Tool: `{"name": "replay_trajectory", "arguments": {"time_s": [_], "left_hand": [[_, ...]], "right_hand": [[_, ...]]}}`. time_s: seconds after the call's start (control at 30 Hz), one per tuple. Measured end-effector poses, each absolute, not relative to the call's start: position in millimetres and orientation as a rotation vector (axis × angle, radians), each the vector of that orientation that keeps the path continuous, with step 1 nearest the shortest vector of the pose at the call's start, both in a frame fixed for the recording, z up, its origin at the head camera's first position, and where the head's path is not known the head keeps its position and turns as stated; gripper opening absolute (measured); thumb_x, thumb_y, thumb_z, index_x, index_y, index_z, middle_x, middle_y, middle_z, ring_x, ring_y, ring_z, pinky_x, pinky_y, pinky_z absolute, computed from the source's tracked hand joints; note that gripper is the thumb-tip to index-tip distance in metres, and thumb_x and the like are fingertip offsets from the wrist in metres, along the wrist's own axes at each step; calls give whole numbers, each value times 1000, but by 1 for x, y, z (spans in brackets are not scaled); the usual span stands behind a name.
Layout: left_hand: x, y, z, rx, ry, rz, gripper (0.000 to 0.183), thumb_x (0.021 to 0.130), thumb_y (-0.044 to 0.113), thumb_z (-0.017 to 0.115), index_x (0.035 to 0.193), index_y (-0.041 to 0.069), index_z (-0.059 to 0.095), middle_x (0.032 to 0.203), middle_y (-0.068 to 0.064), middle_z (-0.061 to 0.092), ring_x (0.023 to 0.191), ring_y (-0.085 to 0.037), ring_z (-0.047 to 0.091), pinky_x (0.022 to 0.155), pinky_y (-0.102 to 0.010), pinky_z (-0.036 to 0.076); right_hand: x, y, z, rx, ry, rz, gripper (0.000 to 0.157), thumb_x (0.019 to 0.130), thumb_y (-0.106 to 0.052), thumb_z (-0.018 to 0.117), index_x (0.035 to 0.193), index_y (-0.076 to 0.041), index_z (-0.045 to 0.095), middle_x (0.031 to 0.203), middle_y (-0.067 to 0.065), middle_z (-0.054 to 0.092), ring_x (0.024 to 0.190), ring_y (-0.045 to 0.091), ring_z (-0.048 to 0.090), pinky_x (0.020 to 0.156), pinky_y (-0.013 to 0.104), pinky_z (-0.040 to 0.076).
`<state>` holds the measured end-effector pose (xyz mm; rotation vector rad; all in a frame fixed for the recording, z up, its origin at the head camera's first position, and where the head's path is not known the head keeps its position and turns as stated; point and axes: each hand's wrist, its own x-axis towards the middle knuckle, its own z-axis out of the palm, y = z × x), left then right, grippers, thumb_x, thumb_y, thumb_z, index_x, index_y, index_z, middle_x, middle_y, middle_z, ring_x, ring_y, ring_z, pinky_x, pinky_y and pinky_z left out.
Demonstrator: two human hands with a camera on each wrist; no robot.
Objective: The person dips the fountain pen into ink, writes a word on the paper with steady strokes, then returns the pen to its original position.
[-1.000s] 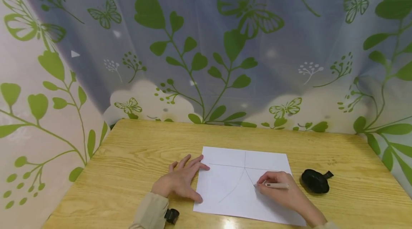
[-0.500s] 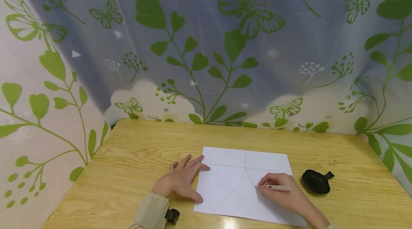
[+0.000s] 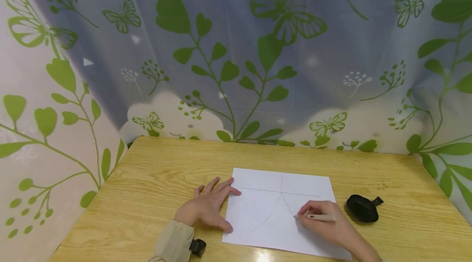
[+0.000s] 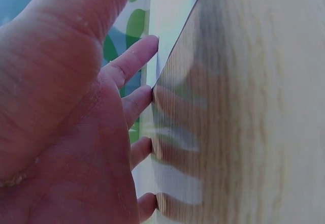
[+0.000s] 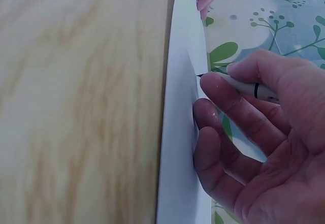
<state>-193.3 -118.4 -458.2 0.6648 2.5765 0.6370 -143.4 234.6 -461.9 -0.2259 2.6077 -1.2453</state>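
A white sheet of paper (image 3: pixel 258 217) lies on the wooden table, bearing a thin cross of lines with two strokes fanning down from its centre. My right hand (image 3: pixel 326 221) pinches a pale pen (image 3: pixel 322 217) between thumb and fingers, its tip at the lower end of the right-hand stroke. In the right wrist view the pen (image 5: pixel 249 88) shows a dark band, and the other fingers curl beside the paper (image 5: pixel 180 132). My left hand (image 3: pixel 206 206) is spread at the paper's left edge, its thumb and fingertips on the edge and the table. The left wrist view shows its fingers (image 4: pixel 137 61) extended, fingertips down on the surface.
A round black object (image 3: pixel 362 208) with a short tab lies right of the paper. A small black clip-like piece (image 3: pixel 197 247) sits by the left sleeve (image 3: pixel 173 240). A curtain (image 3: pixel 236 57) with leaves and butterflies hangs along the table's (image 3: pixel 166 163) back edge.
My right hand and the pen have moved slightly down and to the right, and the right-hand stroke has grown a little longer. The left hand stays in place.
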Motion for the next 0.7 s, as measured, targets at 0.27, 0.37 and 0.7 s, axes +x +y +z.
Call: {"name": "replay_trajectory", "arguments": {"time_s": [0.27,0.37,0.7], "left_hand": [[-193,-118,-458,660,2584,623,86,70,45,91,143,35,47,173,7,14,160,-39,7,114,-78,10],[-193,-118,-458,658,2586,619,86,70,46,91,143,35,47,173,8,14,160,-39,7,115,-78,10],[-192,-118,-457,658,2582,624,86,70,45,91,143,35,47,173,8,15,160,-38,7,115,-78,10]], "right_hand": [[-140,235,-460,-199,2617,-1224,12,89,-26,76,93,-15,75,80,-3,70,67,5,53,60,21,46],[-139,236,-460,-195,2607,-1223,13,89,-26,75,94,-14,75,82,-3,71,68,5,54,60,21,47],[-136,239,-460,-177,2587,-1219,14,89,-26,76,95,-13,75,82,-2,70,68,7,55,59,22,46]]}}
